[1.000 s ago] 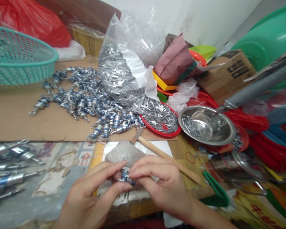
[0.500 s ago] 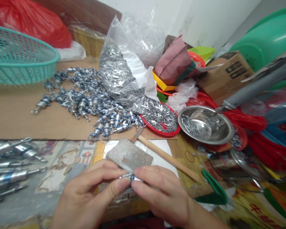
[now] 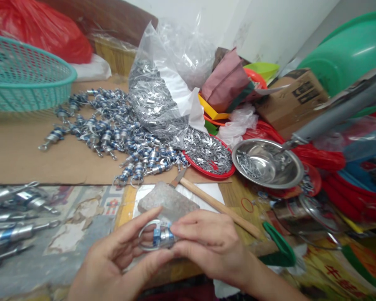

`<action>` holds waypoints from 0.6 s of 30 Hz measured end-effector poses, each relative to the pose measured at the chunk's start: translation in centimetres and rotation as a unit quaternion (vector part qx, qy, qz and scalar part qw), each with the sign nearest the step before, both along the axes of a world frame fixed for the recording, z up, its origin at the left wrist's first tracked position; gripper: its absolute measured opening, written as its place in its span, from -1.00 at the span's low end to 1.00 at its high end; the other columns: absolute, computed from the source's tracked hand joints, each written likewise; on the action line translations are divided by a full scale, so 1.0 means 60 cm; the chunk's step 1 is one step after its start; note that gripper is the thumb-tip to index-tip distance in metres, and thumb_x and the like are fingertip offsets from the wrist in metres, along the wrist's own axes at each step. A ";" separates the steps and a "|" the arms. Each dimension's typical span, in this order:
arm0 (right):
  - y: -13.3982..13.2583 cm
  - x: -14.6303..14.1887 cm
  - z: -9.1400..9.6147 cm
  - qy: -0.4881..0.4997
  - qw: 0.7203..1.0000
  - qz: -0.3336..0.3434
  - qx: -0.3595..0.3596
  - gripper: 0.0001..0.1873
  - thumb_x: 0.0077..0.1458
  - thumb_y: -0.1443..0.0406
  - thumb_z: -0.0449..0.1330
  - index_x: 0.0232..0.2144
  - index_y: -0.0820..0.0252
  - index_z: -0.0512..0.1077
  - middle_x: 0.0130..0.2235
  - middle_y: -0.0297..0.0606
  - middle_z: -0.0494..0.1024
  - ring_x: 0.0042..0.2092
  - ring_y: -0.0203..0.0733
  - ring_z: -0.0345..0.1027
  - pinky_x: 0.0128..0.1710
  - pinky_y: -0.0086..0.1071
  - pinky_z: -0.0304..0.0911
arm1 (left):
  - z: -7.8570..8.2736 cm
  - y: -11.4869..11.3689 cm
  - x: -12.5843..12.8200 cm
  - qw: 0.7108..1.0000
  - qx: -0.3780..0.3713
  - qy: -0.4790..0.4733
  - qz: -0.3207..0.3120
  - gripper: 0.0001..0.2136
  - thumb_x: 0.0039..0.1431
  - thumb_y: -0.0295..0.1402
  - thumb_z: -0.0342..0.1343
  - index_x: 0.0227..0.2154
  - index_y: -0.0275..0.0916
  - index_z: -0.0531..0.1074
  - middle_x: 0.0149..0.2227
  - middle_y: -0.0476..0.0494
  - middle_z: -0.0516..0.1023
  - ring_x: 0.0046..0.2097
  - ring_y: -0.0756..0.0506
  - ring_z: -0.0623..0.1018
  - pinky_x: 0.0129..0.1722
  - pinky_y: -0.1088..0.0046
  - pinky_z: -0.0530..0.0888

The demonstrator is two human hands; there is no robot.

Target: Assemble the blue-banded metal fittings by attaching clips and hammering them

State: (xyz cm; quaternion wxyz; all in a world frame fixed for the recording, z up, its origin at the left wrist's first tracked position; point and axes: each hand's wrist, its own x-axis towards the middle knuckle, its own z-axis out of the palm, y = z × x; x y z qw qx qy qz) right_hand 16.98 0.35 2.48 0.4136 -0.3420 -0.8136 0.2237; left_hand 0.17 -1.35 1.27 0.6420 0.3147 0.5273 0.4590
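Note:
A small blue-and-silver metal fitting [image 3: 163, 236] with a large wire ring at its left end is held low in front of me. My right hand [image 3: 209, 242] pinches its right end between thumb and fingers, partly hiding it. Around the ring side, my left hand [image 3: 122, 251] is spread, index finger raised and thumb along the fitting's lower edge; whether the thumb touches it I cannot tell. Just beyond lies a grey metal block [image 3: 167, 201], beside a hammer with a wooden handle [image 3: 219, 207].
Many similar fittings lie heaped on cardboard [image 3: 15, 154], with more at left. A clear bag [image 3: 153, 92] and a red plate [image 3: 217, 174] hold small metal pieces. A steel bowl [image 3: 269, 182] sits to the right, a turquoise basket [image 3: 28, 92] back left.
The fitting has turned so its ring and blue bands now show. My left hand's pinch has loosened, with its index finger lifted away; my right hand keeps its hold.

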 end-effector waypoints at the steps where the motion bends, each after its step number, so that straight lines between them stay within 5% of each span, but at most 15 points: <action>1: 0.006 0.003 0.004 -0.012 0.999 0.016 -0.028 -0.86 0.05 0.33 0.23 -0.35 0.29 0.56 -0.39 -0.14 0.60 -0.37 -0.27 0.49 -0.38 -0.51 0.42 | -0.001 -0.002 0.004 1.000 -0.006 -0.010 0.005 -0.55 -0.39 -0.18 0.40 -0.28 -0.04 0.56 -0.35 0.05 0.69 -0.26 -0.14 0.64 -0.27 0.50 0.57; 3: 0.031 0.021 0.009 -0.064 0.996 -0.002 -0.062 -0.85 0.05 0.28 0.22 -0.36 0.22 0.57 -0.36 -0.21 0.60 -0.34 -0.27 0.49 -0.35 -0.49 0.43 | -0.003 -0.001 0.008 1.000 -0.011 -0.014 0.001 -0.57 -0.33 -0.20 0.39 -0.26 -0.08 0.54 -0.37 0.04 0.68 -0.28 -0.12 0.64 -0.26 0.52 0.56; 5: 0.075 0.053 0.009 -0.149 0.980 -0.126 -0.044 -0.84 0.09 0.27 0.18 -0.31 0.14 0.56 -0.26 -0.25 0.60 -0.23 -0.24 0.49 -0.21 -0.40 0.41 | -0.006 0.003 0.008 1.000 -0.016 -0.016 -0.014 -0.53 -0.28 -0.22 0.37 -0.19 -0.11 0.49 -0.35 0.03 0.67 -0.26 -0.09 0.63 -0.27 0.56 0.54; 6: 0.102 0.072 0.007 -0.222 0.943 -0.248 -0.022 -0.80 0.15 0.30 0.11 -0.26 0.08 0.54 -0.21 -0.29 0.59 -0.17 -0.24 0.47 -0.13 -0.35 0.38 | -0.007 0.006 0.007 0.999 -0.015 -0.018 -0.023 -0.49 -0.26 -0.23 0.37 -0.14 -0.12 0.45 -0.35 0.03 0.67 -0.27 -0.08 0.63 -0.28 0.59 0.53; 9: 0.182 0.126 -0.011 -0.298 0.892 -0.338 -0.039 -0.70 0.13 0.43 0.08 -0.10 0.18 0.45 -0.19 -0.15 0.58 -0.12 -0.11 0.45 -0.07 -0.19 0.32 | -0.008 0.013 0.002 0.998 -0.012 -0.035 -0.051 -0.40 -0.22 -0.23 0.35 -0.04 -0.14 0.31 -0.40 0.03 0.64 -0.32 -0.03 0.62 -0.32 0.62 0.50; 13: 0.238 0.154 -0.039 -0.387 0.851 -0.345 -0.078 -0.73 0.14 0.33 0.14 -0.07 0.22 0.37 -0.15 -0.18 0.50 -0.13 -0.12 0.41 -0.12 -0.13 0.32 | -0.008 0.018 0.000 0.996 -0.023 -0.053 -0.069 -0.34 -0.20 -0.25 0.34 0.01 -0.19 0.21 -0.42 0.01 0.62 -0.36 -0.02 0.61 -0.32 0.60 0.49; 18: 0.254 0.157 -0.041 -0.422 0.848 -0.309 -0.089 -0.70 0.18 0.23 0.11 -0.06 0.23 0.32 -0.04 -0.18 0.41 -0.10 -0.15 0.36 -0.13 -0.16 0.32 | -0.012 0.022 -0.004 0.996 -0.033 -0.039 -0.070 -0.30 -0.23 -0.30 0.34 0.03 -0.18 0.19 -0.40 0.01 0.60 -0.38 -0.04 0.61 -0.36 0.54 0.48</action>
